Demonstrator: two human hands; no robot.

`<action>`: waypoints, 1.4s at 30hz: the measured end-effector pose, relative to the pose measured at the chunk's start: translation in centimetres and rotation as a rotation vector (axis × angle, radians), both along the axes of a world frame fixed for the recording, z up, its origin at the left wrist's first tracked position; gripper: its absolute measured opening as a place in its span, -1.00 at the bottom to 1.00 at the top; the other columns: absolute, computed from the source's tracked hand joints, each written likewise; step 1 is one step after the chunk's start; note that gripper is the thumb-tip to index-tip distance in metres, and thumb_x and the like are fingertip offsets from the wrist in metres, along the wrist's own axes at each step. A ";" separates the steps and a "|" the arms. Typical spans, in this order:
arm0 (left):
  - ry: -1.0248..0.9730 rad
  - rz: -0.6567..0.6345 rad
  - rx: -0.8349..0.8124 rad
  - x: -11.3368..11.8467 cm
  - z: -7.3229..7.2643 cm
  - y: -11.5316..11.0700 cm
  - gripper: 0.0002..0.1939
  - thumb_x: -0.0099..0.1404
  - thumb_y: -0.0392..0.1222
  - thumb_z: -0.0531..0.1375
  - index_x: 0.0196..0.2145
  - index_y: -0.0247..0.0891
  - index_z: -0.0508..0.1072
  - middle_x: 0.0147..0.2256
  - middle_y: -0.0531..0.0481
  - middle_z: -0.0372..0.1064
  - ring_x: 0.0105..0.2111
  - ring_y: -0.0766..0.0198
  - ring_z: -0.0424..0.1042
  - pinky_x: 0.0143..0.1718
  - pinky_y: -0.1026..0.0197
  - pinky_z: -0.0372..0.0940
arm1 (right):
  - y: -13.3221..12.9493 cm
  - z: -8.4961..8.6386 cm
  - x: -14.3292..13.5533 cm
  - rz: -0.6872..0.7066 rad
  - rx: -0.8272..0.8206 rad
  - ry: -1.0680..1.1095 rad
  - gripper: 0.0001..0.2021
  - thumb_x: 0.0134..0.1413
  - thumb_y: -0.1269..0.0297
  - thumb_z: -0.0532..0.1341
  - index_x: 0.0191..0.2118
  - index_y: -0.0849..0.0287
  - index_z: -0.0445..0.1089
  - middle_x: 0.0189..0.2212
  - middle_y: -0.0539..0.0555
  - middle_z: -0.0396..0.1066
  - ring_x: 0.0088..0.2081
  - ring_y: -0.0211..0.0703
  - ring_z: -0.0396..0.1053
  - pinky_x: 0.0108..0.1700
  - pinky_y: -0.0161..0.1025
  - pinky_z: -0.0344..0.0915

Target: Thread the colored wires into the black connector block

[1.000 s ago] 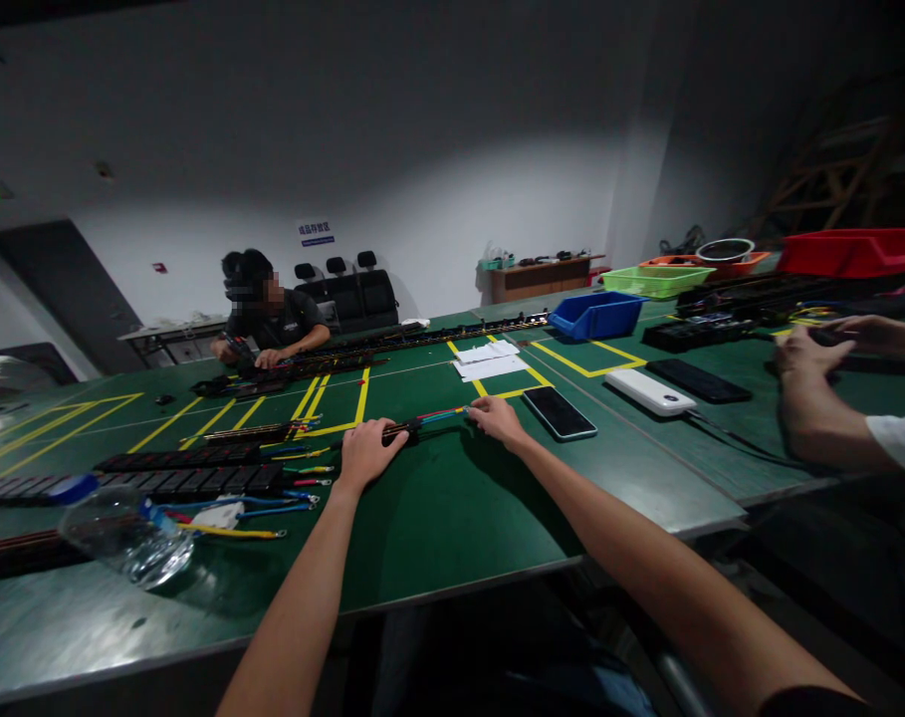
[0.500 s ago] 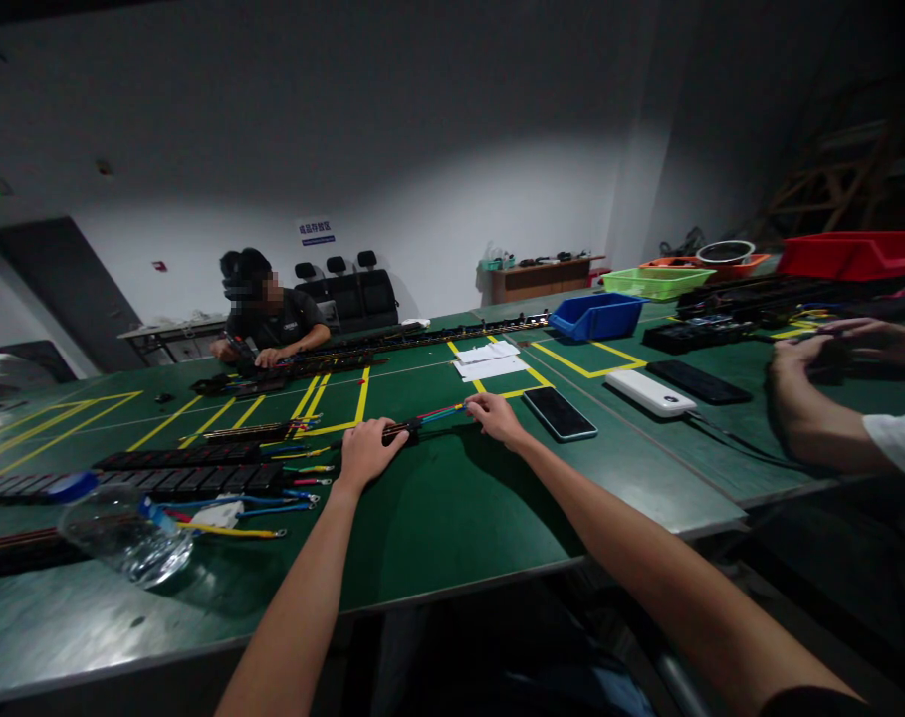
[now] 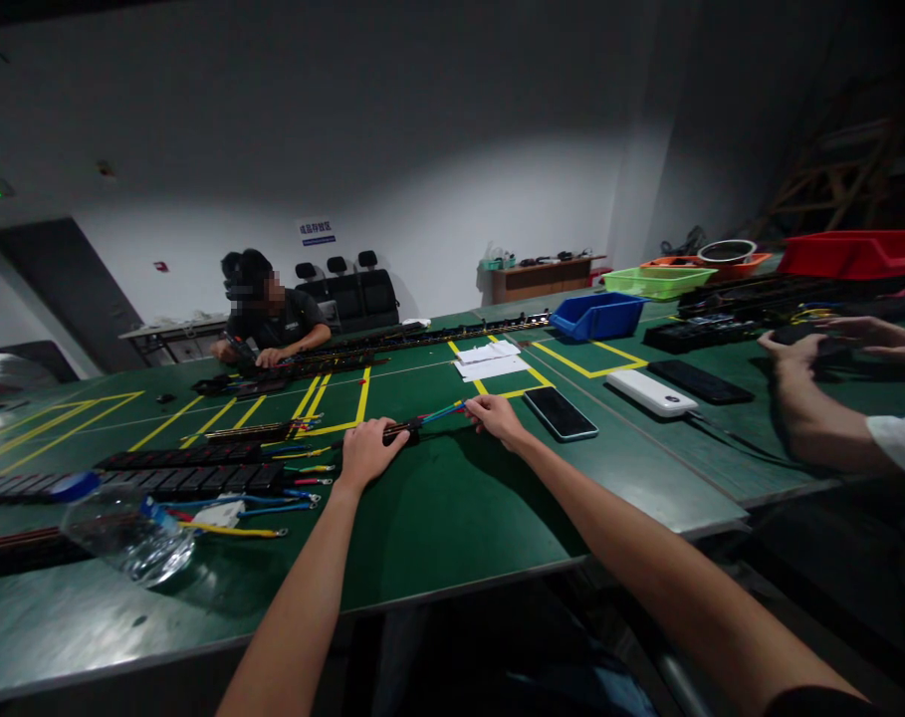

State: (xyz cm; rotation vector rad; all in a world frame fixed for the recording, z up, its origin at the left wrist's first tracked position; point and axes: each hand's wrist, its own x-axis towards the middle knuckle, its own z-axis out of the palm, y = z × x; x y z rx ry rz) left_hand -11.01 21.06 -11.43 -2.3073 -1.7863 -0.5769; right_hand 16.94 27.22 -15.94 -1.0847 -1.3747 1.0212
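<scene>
My left hand [image 3: 369, 450] is closed over the end of a long black strip [image 3: 401, 433] lying on the green table. Thin coloured wires [image 3: 444, 412], blue and red among them, run out of that end to the right. The tips of these wires are pinched between the thumb and fingers of my right hand [image 3: 493, 415]. Left of my left hand lie more black strips [image 3: 190, 482], with yellow, blue and red leads ending in metal lugs.
A clear bottle [image 3: 127, 533] lies at the near left. Right of my hands are a phone [image 3: 561, 412], a white power bank [image 3: 650, 393] and a dark phone [image 3: 700, 380]. Papers [image 3: 493, 360] and a blue bin [image 3: 597, 316] lie beyond. Another person's hands work at the right; a person sits opposite.
My hands have hardly moved, while the wires between them have shifted slightly. At the right, the other person's hands have moved a little to the left with a dark object.
</scene>
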 end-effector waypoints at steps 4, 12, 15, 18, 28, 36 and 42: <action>-0.009 -0.009 0.002 0.0 -0.1 0.0 -0.44 0.43 0.32 0.00 -0.05 -0.15 0.53 -0.12 -0.10 0.54 -0.09 0.00 0.48 -0.04 0.00 0.27 | 0.0 0.1 0.0 -0.027 -0.011 0.053 -0.82 0.11 0.32 0.29 -0.19 0.30 0.51 -0.48 0.04 0.49 -0.56 -0.34 0.33 -0.52 -0.41 0.34; -0.027 -0.012 -0.023 0.0 0.0 0.0 -0.43 0.42 0.33 0.00 -0.05 -0.16 0.53 -0.10 -0.11 0.54 -0.08 0.01 0.48 -0.03 0.00 0.27 | 0.1 0.0 0.1 -0.094 -0.012 -0.100 -0.77 0.14 0.34 0.22 -0.12 0.25 0.53 -0.36 0.06 0.51 -0.50 -0.33 0.33 -0.58 -0.46 0.27; -0.024 -0.010 -0.026 0.0 0.1 0.0 -0.43 0.42 0.33 0.00 -0.04 -0.16 0.53 -0.09 -0.11 0.54 -0.07 0.01 0.47 -0.02 -0.02 0.27 | 0.1 0.1 0.1 -0.115 -0.038 -0.104 -0.76 0.17 0.32 0.20 -0.10 0.26 0.52 -0.35 0.08 0.52 -0.50 -0.33 0.33 -0.60 -0.46 0.23; -0.025 -0.007 -0.039 0.1 0.2 0.0 -0.43 0.42 0.33 0.00 -0.04 -0.17 0.53 -0.08 -0.12 0.54 -0.07 0.01 0.47 -0.01 -0.03 0.27 | 0.0 0.1 0.3 -0.112 -0.053 -0.088 -0.77 0.19 0.29 0.20 -0.13 0.28 0.51 -0.37 0.09 0.52 -0.51 -0.33 0.33 -0.60 -0.46 0.22; -0.009 -0.003 -0.013 0.0 0.1 0.0 -0.44 0.42 0.31 0.01 -0.05 -0.16 0.53 -0.10 -0.12 0.54 -0.08 -0.01 0.48 -0.04 -0.01 0.26 | -0.3 0.5 0.3 -0.110 -0.080 -0.159 -0.79 0.16 0.30 0.25 -0.17 0.32 0.54 -0.45 0.07 0.52 -0.60 -0.38 0.27 -0.60 -0.44 0.16; -0.032 -0.014 -0.035 0.0 0.1 0.0 -0.43 0.42 0.33 -0.01 -0.04 -0.16 0.52 -0.09 -0.11 0.54 -0.06 0.02 0.48 -0.02 0.00 0.27 | -0.4 0.6 0.3 -0.108 -0.087 -0.179 -0.80 0.18 0.29 0.23 -0.18 0.30 0.52 -0.44 0.07 0.51 -0.59 -0.37 0.27 -0.60 -0.43 0.15; -0.031 -0.007 -0.042 0.0 0.1 0.0 -0.42 0.42 0.33 -0.01 -0.04 -0.16 0.53 -0.08 -0.11 0.54 -0.06 0.01 0.47 -0.01 -0.01 0.28 | -0.2 0.4 0.4 -0.105 -0.077 -0.177 -0.81 0.16 0.29 0.24 -0.20 0.29 0.52 -0.46 0.05 0.50 -0.58 -0.36 0.28 -0.56 -0.42 0.20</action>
